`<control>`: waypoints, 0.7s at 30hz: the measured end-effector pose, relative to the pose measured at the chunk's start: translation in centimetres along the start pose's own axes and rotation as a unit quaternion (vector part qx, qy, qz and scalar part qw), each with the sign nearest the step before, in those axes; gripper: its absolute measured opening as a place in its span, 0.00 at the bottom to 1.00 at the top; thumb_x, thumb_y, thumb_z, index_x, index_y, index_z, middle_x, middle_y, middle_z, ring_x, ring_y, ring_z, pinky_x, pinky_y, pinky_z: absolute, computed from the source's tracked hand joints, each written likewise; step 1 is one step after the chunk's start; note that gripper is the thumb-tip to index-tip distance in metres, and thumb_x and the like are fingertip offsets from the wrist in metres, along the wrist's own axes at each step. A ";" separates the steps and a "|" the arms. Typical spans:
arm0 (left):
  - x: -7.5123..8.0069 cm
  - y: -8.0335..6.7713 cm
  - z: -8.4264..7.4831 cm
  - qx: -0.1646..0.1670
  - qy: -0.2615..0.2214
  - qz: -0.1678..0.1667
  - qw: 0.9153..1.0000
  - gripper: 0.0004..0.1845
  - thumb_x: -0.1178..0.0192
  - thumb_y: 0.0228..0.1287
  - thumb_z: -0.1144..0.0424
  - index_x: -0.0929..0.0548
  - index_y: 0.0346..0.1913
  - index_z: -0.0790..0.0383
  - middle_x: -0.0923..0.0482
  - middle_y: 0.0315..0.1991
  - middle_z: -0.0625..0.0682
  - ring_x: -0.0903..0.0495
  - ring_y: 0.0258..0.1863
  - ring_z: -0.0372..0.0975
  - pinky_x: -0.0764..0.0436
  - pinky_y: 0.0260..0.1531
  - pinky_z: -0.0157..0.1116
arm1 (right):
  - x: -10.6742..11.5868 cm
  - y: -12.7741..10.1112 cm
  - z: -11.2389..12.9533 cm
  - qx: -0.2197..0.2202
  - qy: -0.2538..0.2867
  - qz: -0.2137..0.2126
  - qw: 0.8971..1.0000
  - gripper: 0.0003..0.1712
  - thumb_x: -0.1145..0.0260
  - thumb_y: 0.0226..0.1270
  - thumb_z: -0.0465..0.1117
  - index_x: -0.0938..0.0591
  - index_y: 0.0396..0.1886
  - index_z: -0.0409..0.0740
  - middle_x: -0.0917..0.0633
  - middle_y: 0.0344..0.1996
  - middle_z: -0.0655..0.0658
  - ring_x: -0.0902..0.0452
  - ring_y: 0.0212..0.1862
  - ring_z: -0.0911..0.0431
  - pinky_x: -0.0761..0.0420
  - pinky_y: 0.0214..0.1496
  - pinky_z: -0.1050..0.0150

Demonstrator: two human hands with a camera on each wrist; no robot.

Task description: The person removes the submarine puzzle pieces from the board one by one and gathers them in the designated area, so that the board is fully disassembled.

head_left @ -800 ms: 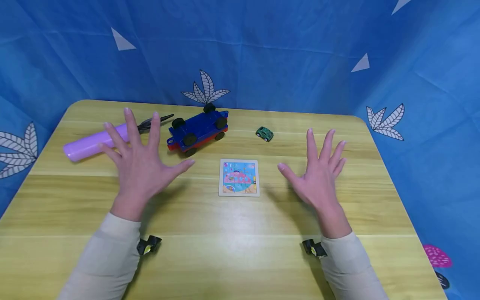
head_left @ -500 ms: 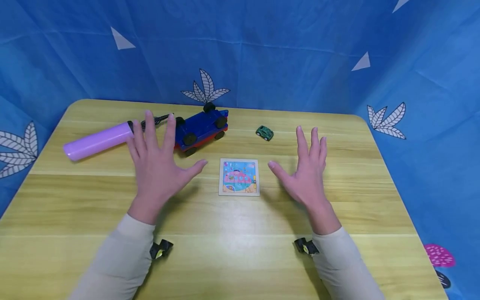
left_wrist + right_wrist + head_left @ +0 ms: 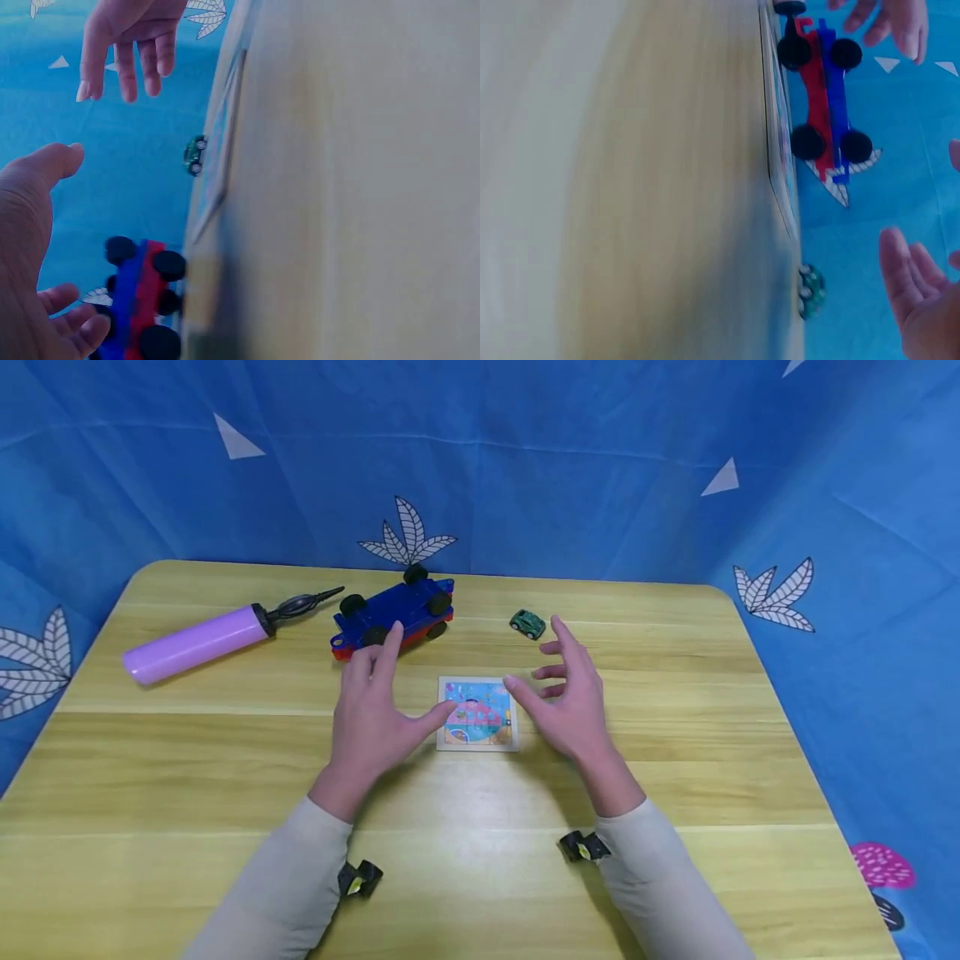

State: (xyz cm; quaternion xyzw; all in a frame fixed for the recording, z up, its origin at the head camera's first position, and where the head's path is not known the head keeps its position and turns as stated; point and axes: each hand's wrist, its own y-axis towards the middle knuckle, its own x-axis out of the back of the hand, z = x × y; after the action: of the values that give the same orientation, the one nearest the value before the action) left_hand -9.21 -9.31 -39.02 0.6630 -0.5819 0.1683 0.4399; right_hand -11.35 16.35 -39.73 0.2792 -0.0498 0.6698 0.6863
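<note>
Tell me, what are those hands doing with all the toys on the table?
A person in pale sleeves has both hands over a small square picture puzzle on a yellow wooden table. The left hand is at the puzzle's left side and the right hand at its right side, fingers spread, holding nothing. Whether the thumbs touch the puzzle is hard to tell. Farther back lie an upside-down blue and red toy car, a tiny green car and a purple pump.
</note>
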 end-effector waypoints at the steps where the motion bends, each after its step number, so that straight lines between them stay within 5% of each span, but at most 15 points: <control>1: -0.1 0.0 0.0 0.024 -0.006 0.019 1.000 0.61 0.27 0.47 0.35 0.48 0.81 0.49 0.32 0.57 0.60 0.30 0.53 0.51 0.23 0.41 0.49 | -0.3 0.1 0.1 -0.011 0.019 0.012 1.000 0.51 0.24 0.60 0.51 0.41 0.79 0.64 0.24 0.55 0.43 0.18 0.43 0.51 0.18 0.41 0.54; 6: -0.8 0.2 0.1 0.100 -0.041 0.090 0.990 0.62 0.26 0.48 0.36 0.51 0.81 0.45 0.28 0.42 0.56 0.29 0.36 0.46 0.28 0.29 0.44 | -1.6 0.4 0.2 -0.034 0.060 0.066 0.995 0.48 0.25 0.62 0.47 0.40 0.78 0.61 0.19 0.46 0.37 0.18 0.33 0.51 0.18 0.35 0.56; 12: -2.2 0.2 0.1 0.119 -0.059 0.161 0.978 0.64 0.25 0.47 0.36 0.51 0.81 0.51 0.32 0.21 0.51 0.33 0.18 0.44 0.39 0.17 0.41 | -2.5 0.9 0.1 -0.033 0.042 0.101 0.993 0.45 0.24 0.61 0.46 0.34 0.76 0.55 0.19 0.34 0.45 0.23 0.24 0.53 0.24 0.26 0.62; 17: -2.8 0.0 0.0 0.123 -0.060 0.199 0.970 0.64 0.24 0.47 0.37 0.50 0.80 0.56 0.31 0.16 0.49 0.32 0.14 0.43 0.39 0.16 0.40 | -3.5 1.2 -0.3 -0.026 0.021 0.141 0.989 0.44 0.23 0.59 0.45 0.31 0.74 0.51 0.21 0.28 0.48 0.28 0.20 0.54 0.27 0.23 0.61; 21: -3.3 0.0 -0.1 0.123 -0.066 0.220 0.965 0.63 0.25 0.48 0.37 0.49 0.80 0.58 0.28 0.15 0.49 0.28 0.14 0.42 0.34 0.16 0.40 | -4.1 1.6 -0.5 -0.029 -0.003 0.169 0.985 0.42 0.23 0.58 0.44 0.29 0.72 0.45 0.23 0.24 0.48 0.29 0.24 0.55 0.26 0.31 0.59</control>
State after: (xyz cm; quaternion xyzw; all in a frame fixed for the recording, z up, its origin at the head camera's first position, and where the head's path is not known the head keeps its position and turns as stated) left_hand -10.05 -7.12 -41.38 0.5774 -0.7157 0.2875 0.2676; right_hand -13.38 12.79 -41.44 0.2486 -0.1176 0.7737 0.5707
